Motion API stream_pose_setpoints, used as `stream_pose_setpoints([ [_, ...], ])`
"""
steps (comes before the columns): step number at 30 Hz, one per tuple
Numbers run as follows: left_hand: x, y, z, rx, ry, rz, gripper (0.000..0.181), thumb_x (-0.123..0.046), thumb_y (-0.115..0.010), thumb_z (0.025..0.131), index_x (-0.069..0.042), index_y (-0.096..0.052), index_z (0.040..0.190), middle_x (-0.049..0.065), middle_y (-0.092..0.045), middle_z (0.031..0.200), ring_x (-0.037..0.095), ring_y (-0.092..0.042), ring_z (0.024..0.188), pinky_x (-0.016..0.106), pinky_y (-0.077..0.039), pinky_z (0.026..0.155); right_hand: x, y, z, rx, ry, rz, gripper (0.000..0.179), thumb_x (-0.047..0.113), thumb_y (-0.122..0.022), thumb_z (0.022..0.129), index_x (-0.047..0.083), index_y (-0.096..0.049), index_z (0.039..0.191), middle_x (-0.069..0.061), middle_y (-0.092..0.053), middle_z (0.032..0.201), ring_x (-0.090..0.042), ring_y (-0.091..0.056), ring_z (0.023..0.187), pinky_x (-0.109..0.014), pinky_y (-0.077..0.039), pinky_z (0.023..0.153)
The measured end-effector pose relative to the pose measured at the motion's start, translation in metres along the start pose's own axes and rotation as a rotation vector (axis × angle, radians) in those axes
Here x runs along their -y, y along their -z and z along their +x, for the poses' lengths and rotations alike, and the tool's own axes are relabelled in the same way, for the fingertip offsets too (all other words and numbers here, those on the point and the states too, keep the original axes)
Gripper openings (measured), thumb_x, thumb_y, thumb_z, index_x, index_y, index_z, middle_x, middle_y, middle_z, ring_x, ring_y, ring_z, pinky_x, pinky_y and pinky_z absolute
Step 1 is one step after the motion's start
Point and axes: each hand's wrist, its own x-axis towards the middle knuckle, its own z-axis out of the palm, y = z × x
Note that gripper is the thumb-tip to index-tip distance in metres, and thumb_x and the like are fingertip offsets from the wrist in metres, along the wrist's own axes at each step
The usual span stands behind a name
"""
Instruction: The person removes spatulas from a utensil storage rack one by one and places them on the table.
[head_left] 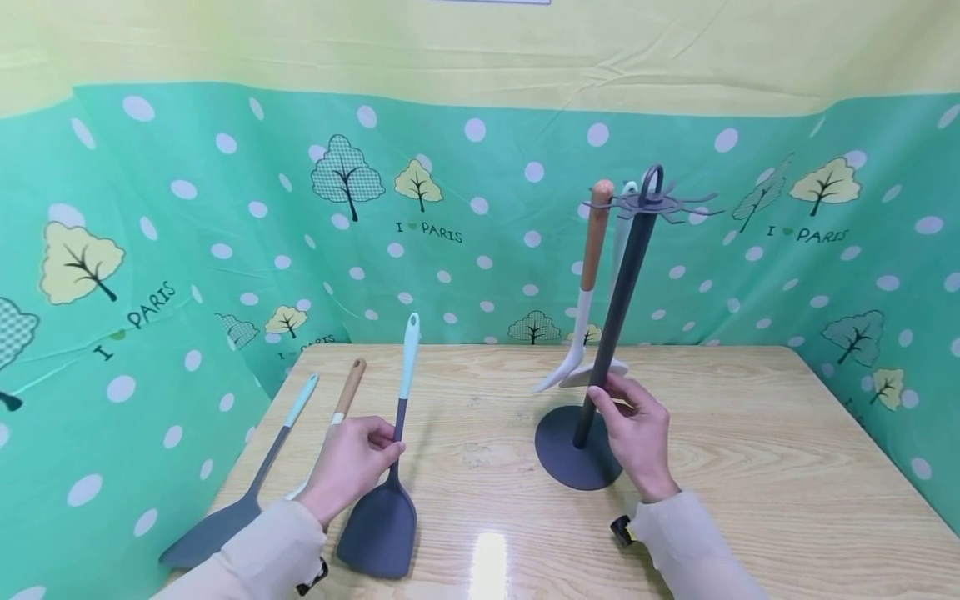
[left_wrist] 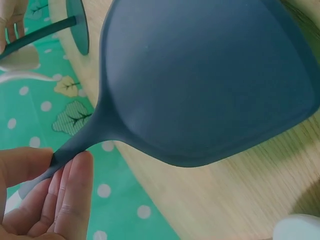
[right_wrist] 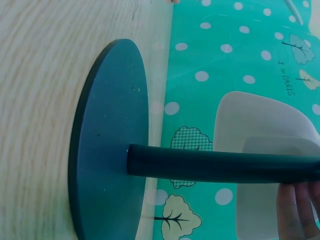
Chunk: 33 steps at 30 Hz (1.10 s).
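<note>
My left hand (head_left: 352, 462) pinches the dark neck of a turner spatula (head_left: 382, 529) with a mint handle. In the left wrist view its broad blade (left_wrist: 200, 80) hangs over the table, thumb and fingers on either side of the neck. My right hand (head_left: 636, 429) grips the pole of a black utensil stand (head_left: 613, 325), thumb in front and fingers behind. The stand's round base (head_left: 573, 467) rests on the table. From its hook ring hang a white utensil with a wooden handle (head_left: 597, 242) and a mint-handled one (head_left: 620, 242), partly behind the pole.
Another dark turner with a mint handle (head_left: 225, 529) lies at the table's left edge. Beside it lies a utensil with a wooden handle (head_left: 350, 387), partly covered by my left arm. A green dotted curtain (head_left: 487, 250) hangs behind the wooden table (head_left: 480, 400).
</note>
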Motion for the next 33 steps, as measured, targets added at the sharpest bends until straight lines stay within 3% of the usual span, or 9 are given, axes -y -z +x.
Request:
stream_pose_setpoints([
  [7, 0.008, 0.003, 0.004, 0.028, 0.042, 0.027, 0.007, -0.007, -0.078, 0.076, -0.006, -0.071, 0.080, -0.002, -0.063, 0.065, 0.009, -0.059, 0.058, 0.026, -0.050, 0.056, 0.000, 0.000, 0.000, 0.007, 0.002, -0.003, 0.025, 0.004, -0.071, 0.085, 0.002, -0.070, 0.110, -0.010, -0.069, 0.095, -0.009, -0.065, 0.083, -0.018, -0.053, 0.073],
  [13, 0.015, 0.004, 0.009, 0.060, 0.099, -0.023, 0.008, -0.003, -0.077, 0.076, -0.004, -0.070, 0.079, 0.003, -0.063, 0.067, 0.013, -0.063, 0.057, 0.026, -0.053, 0.054, 0.001, 0.000, -0.001, 0.004, -0.010, -0.001, 0.023, 0.004, -0.070, 0.085, 0.003, -0.070, 0.109, -0.009, -0.069, 0.094, -0.010, -0.064, 0.083, -0.018, -0.053, 0.073],
  [23, 0.028, 0.004, 0.018, 0.088, 0.111, -0.005, 0.010, -0.002, -0.077, 0.076, -0.004, -0.068, 0.073, 0.006, -0.062, 0.068, 0.015, -0.061, 0.055, 0.028, -0.052, 0.053, 0.000, 0.001, 0.000, 0.005, 0.014, -0.002, 0.024, 0.003, -0.070, 0.085, 0.002, -0.070, 0.109, -0.011, -0.069, 0.095, -0.008, -0.065, 0.083, -0.018, -0.054, 0.073],
  [26, 0.031, 0.004, 0.022, 0.082, 0.104, 0.012, 0.011, -0.002, -0.078, 0.075, -0.005, -0.068, 0.074, 0.006, -0.062, 0.085, 0.015, -0.059, 0.054, 0.028, -0.051, 0.052, -0.001, 0.001, 0.000, 0.005, 0.019, 0.009, 0.024, 0.003, -0.071, 0.085, 0.001, -0.070, 0.109, -0.012, -0.069, 0.094, -0.008, -0.065, 0.082, -0.018, -0.054, 0.072],
  [29, 0.034, 0.004, 0.024, 0.096, 0.119, 0.014, 0.011, -0.001, -0.077, 0.075, -0.004, -0.067, 0.074, 0.009, -0.060, 0.090, 0.016, -0.060, 0.054, 0.028, -0.052, 0.050, 0.000, 0.001, 0.000, 0.006, 0.025, 0.019, 0.025, 0.003, -0.071, 0.085, 0.001, -0.069, 0.109, -0.012, -0.069, 0.094, -0.009, -0.066, 0.082, -0.018, -0.054, 0.072],
  [33, 0.039, 0.002, 0.026, 0.128, 0.144, 0.039, 0.011, 0.000, -0.076, 0.076, -0.003, -0.066, 0.070, 0.008, -0.061, 0.075, 0.018, -0.062, 0.054, 0.028, -0.052, 0.050, 0.000, 0.001, 0.000, 0.004, 0.036, 0.025, 0.024, 0.002, -0.071, 0.084, 0.000, -0.070, 0.108, -0.011, -0.068, 0.093, -0.009, -0.066, 0.082, -0.018, -0.054, 0.072],
])
